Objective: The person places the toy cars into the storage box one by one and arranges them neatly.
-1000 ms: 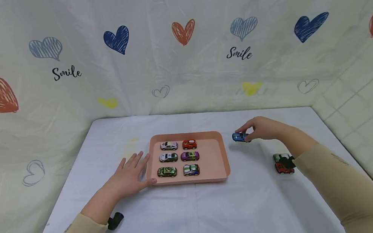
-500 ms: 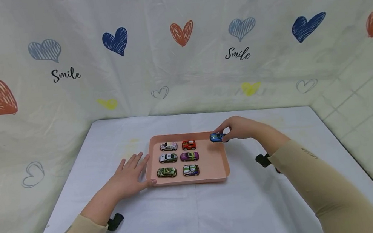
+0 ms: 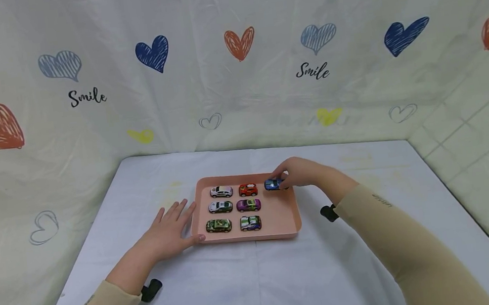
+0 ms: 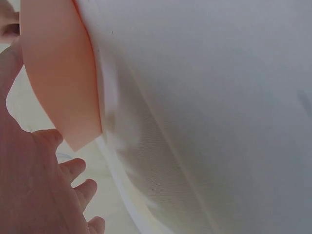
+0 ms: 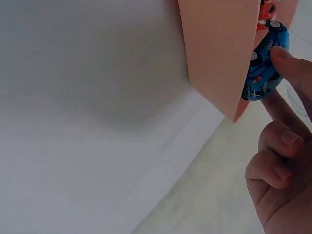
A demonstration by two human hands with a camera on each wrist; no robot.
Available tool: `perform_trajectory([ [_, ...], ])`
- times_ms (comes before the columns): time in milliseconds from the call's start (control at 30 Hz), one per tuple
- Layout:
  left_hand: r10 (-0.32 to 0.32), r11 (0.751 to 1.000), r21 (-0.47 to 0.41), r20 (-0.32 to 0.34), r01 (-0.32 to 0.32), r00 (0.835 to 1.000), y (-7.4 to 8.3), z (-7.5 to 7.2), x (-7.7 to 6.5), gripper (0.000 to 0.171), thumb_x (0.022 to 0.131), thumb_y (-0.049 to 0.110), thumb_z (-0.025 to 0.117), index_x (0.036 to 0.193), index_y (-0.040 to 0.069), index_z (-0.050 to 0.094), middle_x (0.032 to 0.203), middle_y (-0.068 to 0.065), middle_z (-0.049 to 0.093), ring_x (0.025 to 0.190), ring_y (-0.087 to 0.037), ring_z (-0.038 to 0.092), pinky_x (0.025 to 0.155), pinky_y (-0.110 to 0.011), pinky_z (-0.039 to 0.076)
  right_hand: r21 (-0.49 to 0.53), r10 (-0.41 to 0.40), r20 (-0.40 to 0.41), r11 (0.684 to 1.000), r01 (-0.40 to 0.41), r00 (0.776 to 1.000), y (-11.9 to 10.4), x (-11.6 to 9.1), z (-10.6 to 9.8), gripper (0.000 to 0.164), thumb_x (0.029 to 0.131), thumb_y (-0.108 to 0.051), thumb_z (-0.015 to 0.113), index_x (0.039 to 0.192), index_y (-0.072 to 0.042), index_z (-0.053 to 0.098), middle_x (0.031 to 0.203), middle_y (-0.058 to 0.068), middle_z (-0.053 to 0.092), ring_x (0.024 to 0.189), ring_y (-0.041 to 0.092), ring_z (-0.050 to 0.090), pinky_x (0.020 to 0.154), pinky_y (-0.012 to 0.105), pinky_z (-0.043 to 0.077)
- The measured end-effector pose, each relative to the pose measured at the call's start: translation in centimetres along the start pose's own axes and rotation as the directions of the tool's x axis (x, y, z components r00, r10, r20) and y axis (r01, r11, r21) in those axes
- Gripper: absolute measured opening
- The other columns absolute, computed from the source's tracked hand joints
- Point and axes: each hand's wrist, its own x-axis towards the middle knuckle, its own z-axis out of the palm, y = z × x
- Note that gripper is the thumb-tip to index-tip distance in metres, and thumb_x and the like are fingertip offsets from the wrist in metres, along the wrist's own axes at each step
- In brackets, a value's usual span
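Note:
A blue toy car is pinched between the thumb and fingers of my right hand, at the back right corner of the pink tray. In the right wrist view the blue car shows above the tray's wall, its lower part hidden. My left hand lies with spread fingers against the tray's left side, the thumb at the front left corner. Inside the tray stand a white car, a red car, a silver car, a purple car, a green camouflage car and a white-green car.
A white cloth covers the table under the tray. Behind it hangs a pale curtain printed with hearts. My right sleeve spans the right part of the table.
My right hand has carried the blue car leftward from beside the tray to over its back right corner, then lower. The left hand stays put. Two cars at the right are now hidden by the right arm.

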Motion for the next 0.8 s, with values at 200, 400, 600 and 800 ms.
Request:
perform_trajectory([
  [200,0.005,1.0,-0.011,0.0,-0.005,1.0,-0.1,0.0,0.0,0.099,0.087,0.073,0.054,0.16,0.014,0.021,0.163,-0.016,0.019,0.15,-0.039,0.015,0.119,-0.062,0.007,-0.092,-0.012,0.039,0.996,0.016,0.999,-0.6,1.0,0.8,0.031,0.09,-0.016,0.073,0.12,-0.02,0.074,0.11,-0.001,0.069,0.093,0.017,0.057,0.086,0.035,0.051],
  [400,0.009,1.0,-0.009,-0.001,-0.009,1.0,-0.2,0.2,0.0,0.1,0.086,0.074,0.053,0.16,0.014,0.021,0.163,-0.016,0.019,0.15,-0.039,0.015,0.119,-0.061,0.006,-0.201,-0.029,0.042,0.979,0.037,0.999,-0.9,1.4,1.5,0.029,0.09,-0.019,0.073,0.119,-0.019,0.074,0.113,0.0,0.07,0.097,0.019,0.058,0.095,0.04,0.05],
  [600,0.013,1.0,-0.008,-0.018,-0.013,1.0,-0.3,0.3,0.1,0.101,0.085,0.076,0.052,0.159,0.014,0.023,0.163,-0.016,0.02,0.149,-0.039,0.016,0.119,-0.061,0.008,-0.252,-0.026,0.025,0.967,0.032,0.999,-0.8,1.6,1.9,0.031,0.091,-0.021,0.072,0.122,-0.021,0.073,0.113,-0.002,0.07,0.099,0.019,0.059,0.097,0.043,0.05],
  [800,0.011,1.0,-0.013,-0.016,-0.011,1.0,-0.2,0.1,0.1,0.1,0.086,0.073,0.054,0.159,0.013,0.024,0.163,-0.016,0.02,0.149,-0.039,0.016,0.119,-0.061,0.007,-0.298,-0.034,0.01,0.954,0.036,0.999,-0.9,1.6,2.0,0.032,0.091,-0.022,0.073,0.123,-0.021,0.072,0.112,-0.003,0.071,0.1,0.017,0.061,0.097,0.043,0.051],
])
